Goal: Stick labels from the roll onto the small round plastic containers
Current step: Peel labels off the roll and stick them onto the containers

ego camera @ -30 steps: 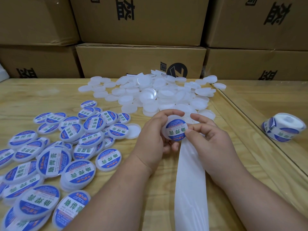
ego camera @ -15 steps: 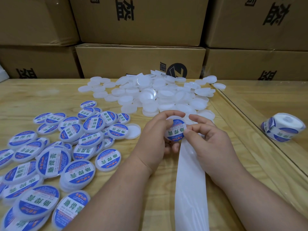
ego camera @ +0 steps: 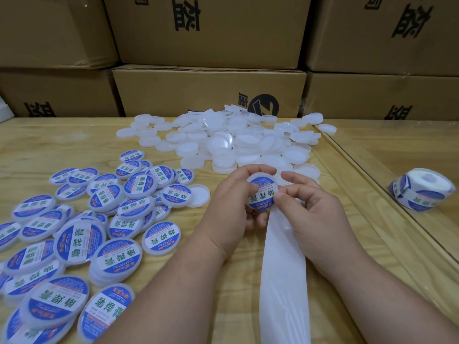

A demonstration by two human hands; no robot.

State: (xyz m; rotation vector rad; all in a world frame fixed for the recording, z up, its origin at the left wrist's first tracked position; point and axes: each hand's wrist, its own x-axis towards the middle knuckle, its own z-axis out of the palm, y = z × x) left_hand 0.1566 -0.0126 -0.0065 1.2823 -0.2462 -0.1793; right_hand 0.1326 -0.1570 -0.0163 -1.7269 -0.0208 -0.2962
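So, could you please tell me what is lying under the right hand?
A white backing strip runs from under the right hand toward the camera, lying on the wooden table. Its far end is covered by the hands.

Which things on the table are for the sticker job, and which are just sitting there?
For the job:
- left hand and right hand holding the round white plastic container with a blue label
- white backing strip
- roll of blue labels
- pile of plain white containers
- labelled containers

Just there:
- brown cardboard boxes
- wooden table
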